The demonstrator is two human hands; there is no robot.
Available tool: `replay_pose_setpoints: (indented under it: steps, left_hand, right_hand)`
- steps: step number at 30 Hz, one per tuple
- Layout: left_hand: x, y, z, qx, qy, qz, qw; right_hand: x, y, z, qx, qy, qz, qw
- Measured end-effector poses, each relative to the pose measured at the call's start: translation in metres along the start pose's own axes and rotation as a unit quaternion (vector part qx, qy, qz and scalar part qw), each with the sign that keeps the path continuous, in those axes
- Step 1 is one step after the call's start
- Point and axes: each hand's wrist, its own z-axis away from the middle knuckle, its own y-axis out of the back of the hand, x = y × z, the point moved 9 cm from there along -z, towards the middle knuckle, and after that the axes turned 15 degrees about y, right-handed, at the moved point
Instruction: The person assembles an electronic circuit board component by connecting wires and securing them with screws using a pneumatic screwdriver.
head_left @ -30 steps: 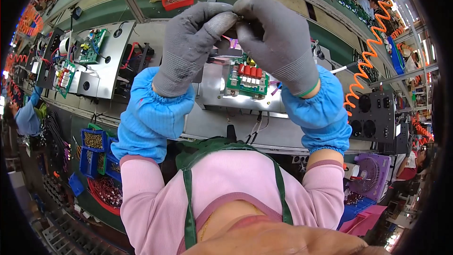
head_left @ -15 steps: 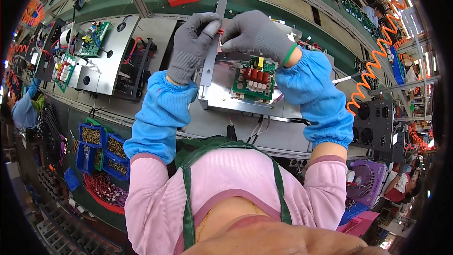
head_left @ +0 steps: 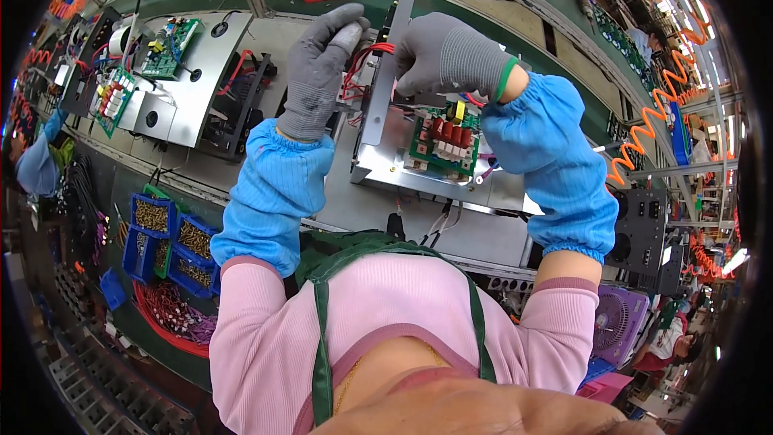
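1. Two gloved hands flank an upright metal bracket [head_left: 385,72] at the chassis's [head_left: 386,165] left edge; its long axis runs toward the bench's far edge.
2. Left hand [head_left: 318,72] fingers curled, pinching red wires [head_left: 360,67] just left of the bracket.
3. Right hand [head_left: 447,56] fingers folded over the bracket's right side, above the green board [head_left: 443,141]; equally near.

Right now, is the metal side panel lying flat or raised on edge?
Raised: the metal side panel stands on edge against the chassis tray, gripped by left hand and right hand.
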Motion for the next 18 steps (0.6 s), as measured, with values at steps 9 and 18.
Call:
replay_pose_setpoints:
  steps: [9, 18]
  left_hand:
    - [0.001, 0.003, 0.005, -0.001, 0.043, 0.031, 0.999]
    - [0.001, 0.008, 0.009, -0.018, 0.040, 0.039, 0.998]
  right_hand:
    - [0.014, -0.017, -0.013, -0.042, 0.033, -0.104, 0.993]
    - [0.006, -0.015, -0.012, -0.031, 0.069, -0.065, 0.995]
